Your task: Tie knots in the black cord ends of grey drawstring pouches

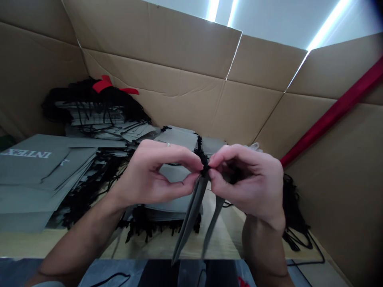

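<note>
My left hand (163, 171) pinches a small black cord knot (205, 170) between thumb and forefinger. From the other side, the thumb and forefinger of my right hand (247, 175) close on the same black cord, so the fingertips of both hands nearly meet. A thin grey fabric piece (191, 217), seen almost edge-on, hangs from the knot over the table's front. Beside it dangles a narrower grey strip (214, 223); whether the two are joined is hidden behind my fingers. Below my left hand lies a stack of grey pieces (167, 211) with black cord ends along its front.
To the left, grey pieces with white "INTEX" lettering (24, 171) lie piled up. Behind them is a heap of black cords (98, 95) with red strips. More black cord (295, 211) rests at the right. Cardboard walls (185, 75) surround the wooden table (224, 243); a red band (332, 113) crosses at right.
</note>
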The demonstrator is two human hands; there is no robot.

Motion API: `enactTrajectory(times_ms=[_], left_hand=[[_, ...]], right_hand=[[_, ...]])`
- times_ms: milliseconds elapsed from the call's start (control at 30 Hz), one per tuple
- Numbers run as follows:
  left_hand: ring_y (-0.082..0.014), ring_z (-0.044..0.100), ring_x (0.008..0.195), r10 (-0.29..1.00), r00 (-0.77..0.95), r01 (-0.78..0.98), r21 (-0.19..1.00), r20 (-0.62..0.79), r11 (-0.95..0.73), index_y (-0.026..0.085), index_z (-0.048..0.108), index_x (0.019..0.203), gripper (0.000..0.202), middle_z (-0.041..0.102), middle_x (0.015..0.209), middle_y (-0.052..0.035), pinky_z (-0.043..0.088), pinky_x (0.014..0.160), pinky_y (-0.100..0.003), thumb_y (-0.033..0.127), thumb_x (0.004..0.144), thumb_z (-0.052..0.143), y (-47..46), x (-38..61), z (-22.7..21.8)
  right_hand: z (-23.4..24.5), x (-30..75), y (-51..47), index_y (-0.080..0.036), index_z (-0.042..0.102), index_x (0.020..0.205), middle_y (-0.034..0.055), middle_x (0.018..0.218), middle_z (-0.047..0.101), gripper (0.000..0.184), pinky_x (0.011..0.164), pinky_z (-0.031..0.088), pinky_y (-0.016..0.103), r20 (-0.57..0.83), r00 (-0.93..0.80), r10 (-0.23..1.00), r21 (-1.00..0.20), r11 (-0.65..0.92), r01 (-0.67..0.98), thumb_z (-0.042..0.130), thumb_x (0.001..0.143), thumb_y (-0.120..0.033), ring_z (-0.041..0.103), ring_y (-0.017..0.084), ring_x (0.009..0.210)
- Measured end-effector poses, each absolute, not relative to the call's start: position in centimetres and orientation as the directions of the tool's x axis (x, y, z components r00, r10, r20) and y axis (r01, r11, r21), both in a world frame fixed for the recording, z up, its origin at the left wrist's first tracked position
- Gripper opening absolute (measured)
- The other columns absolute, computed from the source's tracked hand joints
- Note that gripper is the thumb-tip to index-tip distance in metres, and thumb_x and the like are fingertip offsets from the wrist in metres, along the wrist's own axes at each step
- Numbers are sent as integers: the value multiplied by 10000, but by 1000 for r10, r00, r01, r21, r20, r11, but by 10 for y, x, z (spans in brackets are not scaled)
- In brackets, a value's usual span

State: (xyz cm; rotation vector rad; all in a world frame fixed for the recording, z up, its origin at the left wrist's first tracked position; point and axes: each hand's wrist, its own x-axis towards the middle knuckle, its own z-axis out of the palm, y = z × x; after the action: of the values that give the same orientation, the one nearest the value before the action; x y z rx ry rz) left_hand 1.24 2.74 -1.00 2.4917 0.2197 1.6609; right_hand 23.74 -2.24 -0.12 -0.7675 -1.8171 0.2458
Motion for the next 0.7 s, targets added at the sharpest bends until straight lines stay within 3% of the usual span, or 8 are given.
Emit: enactTrajectory(times_ms=[167,300,400,533,700], left_hand=[[-167,865,829,66,387,330,-71,920,-941,262,748,1121,172,885,975,9,689,727,-265,150,1016,827,17,11,-15],[-169,853,797,39,400,408,-140,916,-902,224,738,1088,145,867,951,-6,652,666,-261,128,1021,823,10,12,-16],[-155,833,747,64,361,358,-75,930,-931,236,738,1051,159,852,897,16,643,657,-253,110,989,813,8,13,-14],[-130,816,717,173,308,211,110,936,-971,258,760,988,166,840,834,52,608,644,-226,130,917,838,10,12,-11],[-137,822,754,263,338,-21,287,904,-958,223,815,967,195,863,875,12,639,699,-201,73,865,888,24,11,-12]], right_hand=[[-5,231,-24,-268,736,996,-36,887,774,263,698,630,287,837,-186,515,-359,773,524,778,872,-40,681,116,710],[-4,226,-28,-281,690,1007,-19,864,738,239,755,641,321,860,-230,455,-256,776,577,745,949,-56,710,147,792],[-4,226,-29,-281,681,1027,-20,877,745,251,759,648,319,868,-254,426,-226,795,563,748,948,-52,705,147,797],[-4,228,-28,-253,716,1011,-36,855,745,239,703,633,275,898,-240,369,-218,847,484,747,914,-36,683,117,745],[-5,229,-28,-213,718,988,-53,854,731,261,672,585,199,907,-224,358,-228,862,453,765,847,2,663,69,741]])
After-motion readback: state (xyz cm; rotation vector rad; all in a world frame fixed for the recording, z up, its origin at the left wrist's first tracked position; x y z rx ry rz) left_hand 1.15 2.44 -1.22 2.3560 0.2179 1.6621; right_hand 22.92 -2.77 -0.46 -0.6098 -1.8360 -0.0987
